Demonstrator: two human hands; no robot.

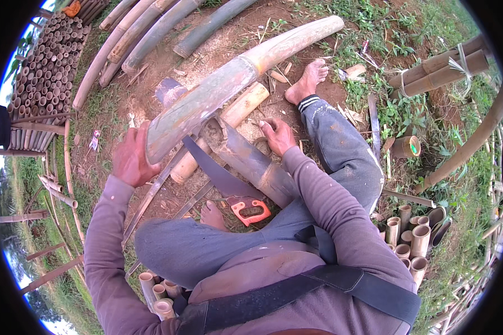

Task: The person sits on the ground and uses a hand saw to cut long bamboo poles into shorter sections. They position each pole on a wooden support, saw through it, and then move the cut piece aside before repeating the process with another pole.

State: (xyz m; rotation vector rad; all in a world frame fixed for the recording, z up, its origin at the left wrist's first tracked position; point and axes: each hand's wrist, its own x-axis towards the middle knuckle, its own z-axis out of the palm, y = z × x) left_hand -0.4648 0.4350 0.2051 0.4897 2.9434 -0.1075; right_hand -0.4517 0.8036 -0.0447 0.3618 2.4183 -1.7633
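My left hand (133, 156) grips the near end of a long, thick bamboo pole (207, 100), its fingers partly hidden behind it. The pole slants away to the far right, across a pale bamboo piece (245, 106). My right hand (279, 135) is closed, fingers curled, just right of a dark, weathered bamboo piece (251, 153); whatever it may hold is hidden. Between my knees lies a handsaw (221, 177) with an orange handle (250, 211). Its blade tip runs under the pole, and no hand touches it.
Several bamboo poles (156, 39) lie at the far left. Short cut bamboo tubes are stacked at the left (44, 72) and stand in a cluster at the right (420, 240). A flat dark blade (374, 125) rests beyond my right knee. Tied poles (444, 72) project from the right.
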